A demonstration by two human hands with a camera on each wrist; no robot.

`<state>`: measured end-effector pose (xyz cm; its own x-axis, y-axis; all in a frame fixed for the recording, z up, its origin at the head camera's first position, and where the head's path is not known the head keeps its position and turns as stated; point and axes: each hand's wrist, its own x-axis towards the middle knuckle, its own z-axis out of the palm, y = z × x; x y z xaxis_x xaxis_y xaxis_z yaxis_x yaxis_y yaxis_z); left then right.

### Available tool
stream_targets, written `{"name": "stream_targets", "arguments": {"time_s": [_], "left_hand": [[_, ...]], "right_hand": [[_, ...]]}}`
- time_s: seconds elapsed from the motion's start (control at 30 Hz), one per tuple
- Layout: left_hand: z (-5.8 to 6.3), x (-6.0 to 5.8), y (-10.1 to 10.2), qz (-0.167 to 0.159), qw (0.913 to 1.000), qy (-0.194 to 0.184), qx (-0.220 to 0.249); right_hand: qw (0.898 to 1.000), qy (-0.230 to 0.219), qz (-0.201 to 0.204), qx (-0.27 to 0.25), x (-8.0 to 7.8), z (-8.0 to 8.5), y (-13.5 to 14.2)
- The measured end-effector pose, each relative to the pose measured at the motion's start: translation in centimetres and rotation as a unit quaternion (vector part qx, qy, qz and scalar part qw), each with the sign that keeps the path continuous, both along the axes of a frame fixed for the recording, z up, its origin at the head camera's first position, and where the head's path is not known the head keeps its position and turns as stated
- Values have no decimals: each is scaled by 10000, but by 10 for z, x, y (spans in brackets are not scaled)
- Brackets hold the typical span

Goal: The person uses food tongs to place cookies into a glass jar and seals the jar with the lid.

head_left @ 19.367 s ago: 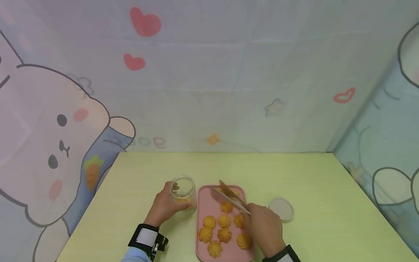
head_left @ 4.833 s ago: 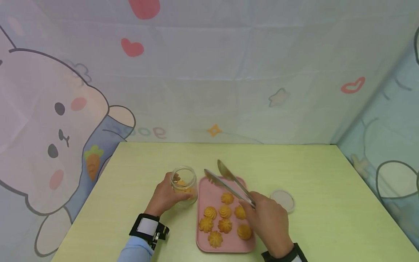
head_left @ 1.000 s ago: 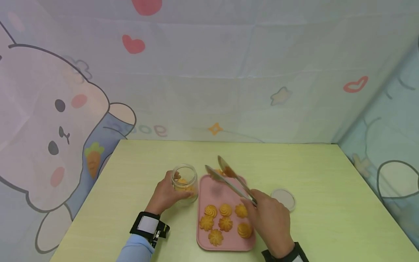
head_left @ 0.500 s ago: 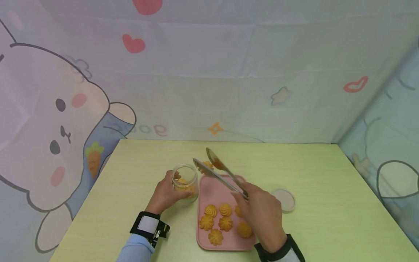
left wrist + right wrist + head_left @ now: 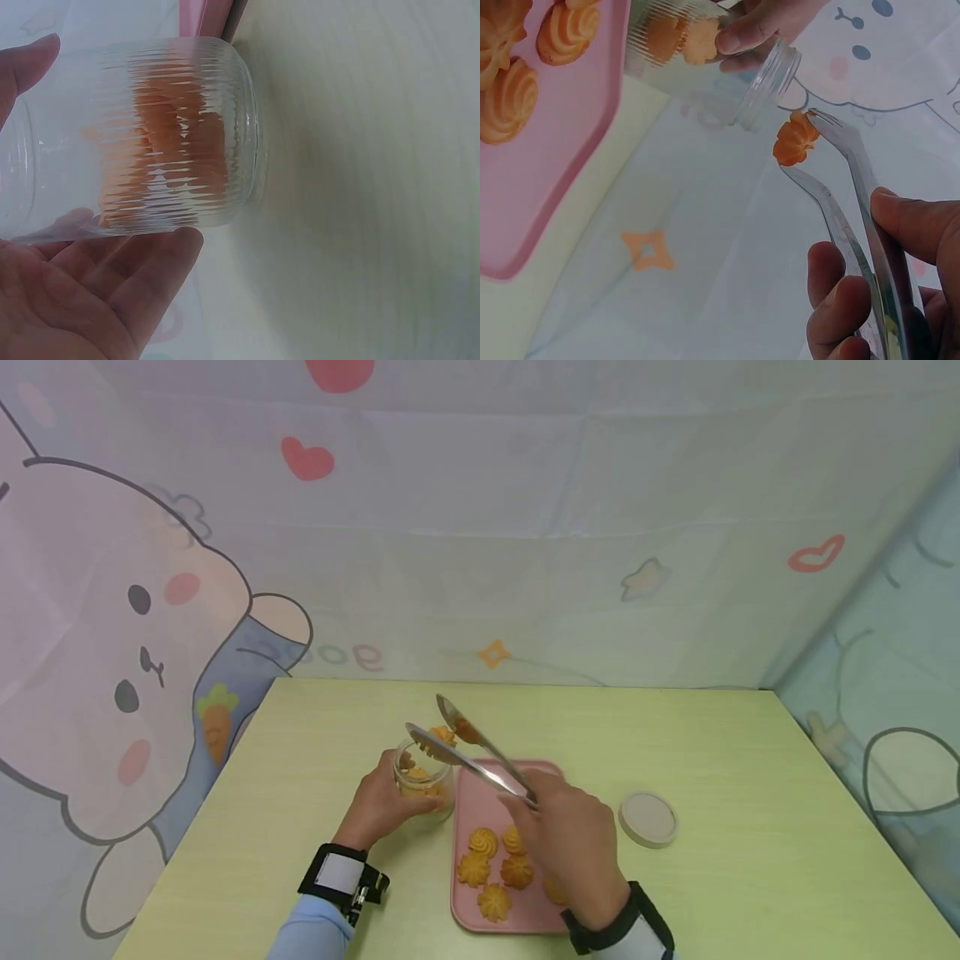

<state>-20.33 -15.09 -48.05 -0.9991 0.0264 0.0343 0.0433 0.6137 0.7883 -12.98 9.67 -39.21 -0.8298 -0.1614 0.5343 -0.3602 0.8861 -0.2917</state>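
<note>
Grips silver tongs (image 5: 861, 169) in the right hand (image 5: 572, 835), pinching a golden-orange, ridged, flower-shaped cookie (image 5: 795, 140) near the open rim of a clear, ribbed glass jar (image 5: 142, 142), clasped in the left hand (image 5: 378, 810). Shows faint, unreadable lettering (image 5: 332, 655) on the backdrop (image 5: 480, 485).

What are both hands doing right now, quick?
Left hand: holding the glass jar.
Right hand: holding the metal tongs, with a cookie between their tips.

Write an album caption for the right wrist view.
Metal tongs in the right hand hold a cookie near an open glass jar.
</note>
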Motion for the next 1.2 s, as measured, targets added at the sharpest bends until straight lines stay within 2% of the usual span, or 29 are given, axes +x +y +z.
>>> {"name": "stream_targets", "arguments": {"time_s": [0.17, 0.47, 0.93, 1.2], "left_hand": [[-2, 0, 0, 8, 10000, -44, 28], [-1, 1, 0, -21, 10000, -2, -69], [-2, 0, -3, -26, 10000, 43, -39], [-3, 0, -4, -20, 9999, 48, -99]], "right_hand": [[9997, -239, 87, 9, 0, 0, -6], [9995, -291, 83, 131, -1, -3, -11], [9979, -643, -15, -118, -2, -5, -8], [9982, -560, -134, -155, 0, -6, -3]]}}
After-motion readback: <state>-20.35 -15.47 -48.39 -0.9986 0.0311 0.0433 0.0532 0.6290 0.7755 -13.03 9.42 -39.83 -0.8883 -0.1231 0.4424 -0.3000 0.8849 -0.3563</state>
